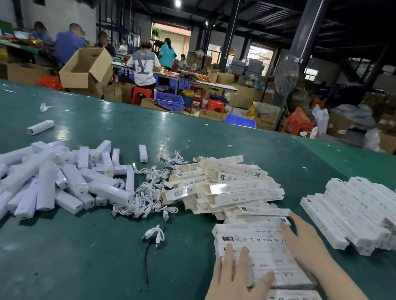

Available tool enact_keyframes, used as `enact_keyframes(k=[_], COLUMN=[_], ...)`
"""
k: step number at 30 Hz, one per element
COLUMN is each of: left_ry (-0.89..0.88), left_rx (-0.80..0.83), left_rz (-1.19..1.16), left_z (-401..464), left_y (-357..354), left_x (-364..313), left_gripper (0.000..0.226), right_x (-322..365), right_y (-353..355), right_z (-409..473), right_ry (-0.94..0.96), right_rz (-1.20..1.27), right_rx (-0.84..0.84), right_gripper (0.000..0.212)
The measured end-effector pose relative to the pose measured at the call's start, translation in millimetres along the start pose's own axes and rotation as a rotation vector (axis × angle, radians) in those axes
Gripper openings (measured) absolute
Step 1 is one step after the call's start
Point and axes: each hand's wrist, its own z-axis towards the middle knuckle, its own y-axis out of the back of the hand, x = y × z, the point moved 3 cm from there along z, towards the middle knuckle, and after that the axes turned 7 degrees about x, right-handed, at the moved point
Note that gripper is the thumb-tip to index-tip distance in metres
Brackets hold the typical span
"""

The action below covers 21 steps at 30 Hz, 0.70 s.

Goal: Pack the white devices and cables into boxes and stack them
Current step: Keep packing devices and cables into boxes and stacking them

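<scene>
A row of packed white boxes [261,254] lies flat on the green table near me. My left hand [235,292] rests on the row's near left end with straight fingers. My right hand [305,246] lies flat across its right side, fingers stretched toward the far end. Behind the row sits a heap of flat, unfolded boxes [224,189]. White cables [150,194] are tangled in the middle, and one loose cable [154,235] lies nearer. A pile of long white devices [35,178] covers the left. A stack of packed boxes [366,214] stands at the right.
The green table [74,259] stretches wide, with a black cord [147,265] on it and scattered scraps at the back. Single devices [40,127] lie apart from the pile. Beyond the table's far edge, people work at other tables among cardboard cartons [86,68], red stools and blue crates.
</scene>
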Motion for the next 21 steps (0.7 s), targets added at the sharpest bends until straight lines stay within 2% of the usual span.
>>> enact_keyframes(k=[3,5,6,8,10,12,14,18,21], left_ry=[-0.116,-0.139,-0.111,-0.066,-0.122,-0.146,-0.126,-0.089,-0.092], left_rx=[-0.013,-0.042,-0.154,-0.159,-0.236,-0.042,-0.019,-0.032,-0.066], left_rz=[-0.055,-0.112,-0.093,-0.135,-0.172,-0.278,-0.270,-0.312,-0.361], left_z=[9.6,14.6,20.5,22.9,23.6,27.7,33.7,36.9,32.4], left_y=[3.9,4.6,2.5,3.3,2.1,-2.5,-1.7,2.3,0.3], left_x=[2.9,5.6,5.8,6.8,2.2,3.4,3.6,-1.4,2.7], left_gripper=[0.057,0.052,0.047,0.044,0.049,0.060,0.064,0.054,0.054], right_x=[7.4,8.4,9.9,21.4,39.4,59.8,76.4,93.9,99.7], right_y=[-1.1,-3.3,-2.0,-0.3,-6.7,-18.9,-30.6,-37.6,-27.1], right_z=[19.9,26.2,28.4,30.9,33.6,33.5,33.9,32.8,16.5], right_ry=[0.060,0.056,0.034,0.050,0.177,0.280,0.318,0.426,0.581], right_rz=[-0.024,-0.218,-0.367,-0.555,-0.491,-0.334,-0.354,-0.675,-0.593], right_rx=[0.103,0.135,0.089,-0.033,-0.072,-0.031,-0.029,-0.185,-0.410], right_gripper=[0.046,0.044,0.045,0.049,0.052,0.051,0.048,0.032,0.031])
